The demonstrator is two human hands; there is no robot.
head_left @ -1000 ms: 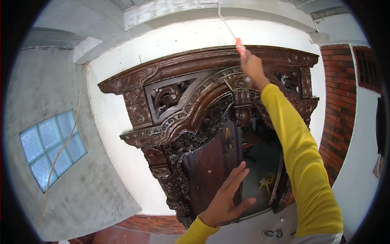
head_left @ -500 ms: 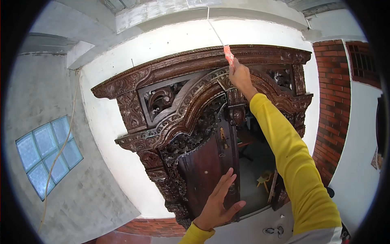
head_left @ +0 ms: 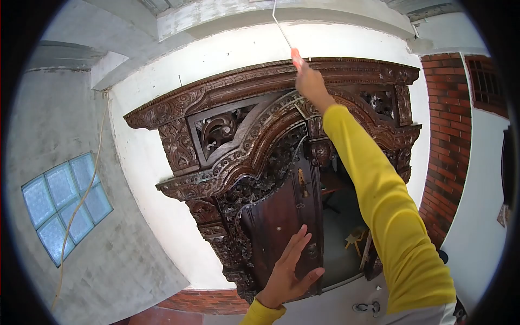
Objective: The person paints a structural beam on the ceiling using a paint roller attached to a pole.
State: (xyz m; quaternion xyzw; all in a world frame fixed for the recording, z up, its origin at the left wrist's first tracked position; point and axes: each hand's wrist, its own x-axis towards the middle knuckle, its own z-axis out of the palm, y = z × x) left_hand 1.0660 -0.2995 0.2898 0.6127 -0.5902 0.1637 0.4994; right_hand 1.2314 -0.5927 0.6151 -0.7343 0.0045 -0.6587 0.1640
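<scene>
My right hand (head_left: 312,85) reaches up with its fingers wrapped round the orange handle of a paint roller (head_left: 296,57). The roller's thin bent rod runs up the white wall (head_left: 227,51), and its head is mostly cut off at the top edge of the view. Below that hand stands a dark carved wooden door frame (head_left: 216,89), its arch crossed by my sleeve. My left hand (head_left: 287,273) is raised low in front of the dark door leaf (head_left: 271,222), fingers apart and holding nothing.
A concrete beam (head_left: 216,21) spans above the wall. On the left are a glass-block window (head_left: 66,200) and a hanging cord (head_left: 81,200). Red brick (head_left: 447,135) lines the right side. Through the doorway a yellow stool (head_left: 355,238) shows; sandals (head_left: 365,309) lie on the floor.
My right hand has moved up and slightly left with the paint roller, whose head has slid toward the top edge. My left hand stays nearly in place.
</scene>
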